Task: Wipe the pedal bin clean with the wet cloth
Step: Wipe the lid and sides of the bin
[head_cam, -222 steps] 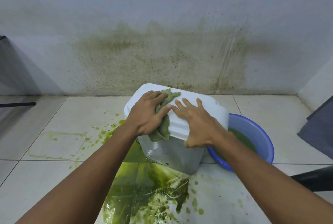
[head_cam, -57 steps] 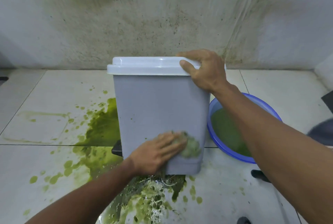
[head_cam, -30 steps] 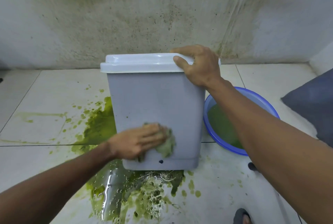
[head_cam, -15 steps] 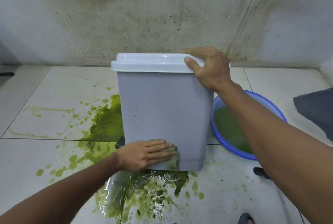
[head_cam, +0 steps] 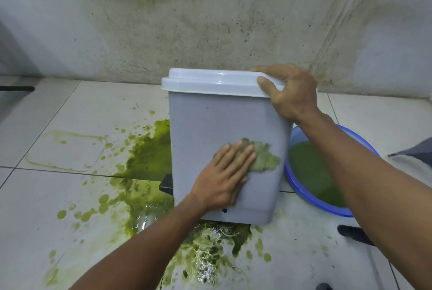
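A grey pedal bin point(head_cam: 210, 121) with a white lid point(head_cam: 205, 83) stands upright on the wet tiled floor. My left hand point(head_cam: 224, 177) lies flat with straight fingers on the bin's near side and presses a green-stained wet cloth point(head_cam: 264, 157) against it. The cloth sticks out to the right of my fingertips. My right hand point(head_cam: 289, 93) grips the lid's right front corner, thumb on the rim. The black pedal point(head_cam: 166, 184) pokes out at the bin's lower left.
A blue basin point(head_cam: 364, 149) of green water stands right of the bin, partly under my right arm. Green liquid pools on the floor point(head_cam: 149, 159) left of and in front of the bin. A stained wall point(head_cam: 210, 21) rises just behind. Dark fabric lies at far right point(head_cam: 416, 149).
My left hand has slid the cloth up and to the right, from the bin's bottom edge to mid-height. My right hand keeps its grip on the lid.
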The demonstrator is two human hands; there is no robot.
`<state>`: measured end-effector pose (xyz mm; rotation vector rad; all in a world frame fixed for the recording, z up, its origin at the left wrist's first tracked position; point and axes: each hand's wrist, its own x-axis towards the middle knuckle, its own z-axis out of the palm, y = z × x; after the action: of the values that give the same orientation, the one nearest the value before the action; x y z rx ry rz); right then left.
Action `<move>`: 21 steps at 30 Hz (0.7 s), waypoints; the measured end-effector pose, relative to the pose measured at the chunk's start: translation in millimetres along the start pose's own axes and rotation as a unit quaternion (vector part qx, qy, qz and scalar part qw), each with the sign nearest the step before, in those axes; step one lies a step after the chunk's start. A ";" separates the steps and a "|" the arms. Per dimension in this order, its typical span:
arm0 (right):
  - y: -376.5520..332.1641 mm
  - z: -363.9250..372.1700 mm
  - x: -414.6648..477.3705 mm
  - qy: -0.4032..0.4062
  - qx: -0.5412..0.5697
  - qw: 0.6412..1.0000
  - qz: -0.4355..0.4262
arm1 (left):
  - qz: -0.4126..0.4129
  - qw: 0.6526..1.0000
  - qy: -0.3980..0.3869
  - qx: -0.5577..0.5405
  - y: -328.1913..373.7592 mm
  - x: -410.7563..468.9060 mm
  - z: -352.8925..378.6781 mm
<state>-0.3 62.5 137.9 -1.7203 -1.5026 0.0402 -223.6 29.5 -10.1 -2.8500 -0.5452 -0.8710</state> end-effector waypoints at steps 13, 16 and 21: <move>-2.9 -0.2 -2.0 -0.008 -0.032 0.999 -0.032 | -0.228 0.960 0.159 0.012 -26.8 59.5 -18.6; -2.5 -0.7 -1.7 -0.007 -0.032 0.999 -0.033 | -0.082 0.993 0.085 0.018 -9.6 48.9 -3.8; -1.6 0.7 -0.9 -0.006 -0.028 0.999 -0.026 | -0.099 0.993 0.047 0.037 -35.6 -21.8 -15.6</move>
<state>-2.3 62.0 138.0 -1.7277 -1.5700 -0.0177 -261.7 52.6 -9.3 -2.7067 -0.8414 -0.9867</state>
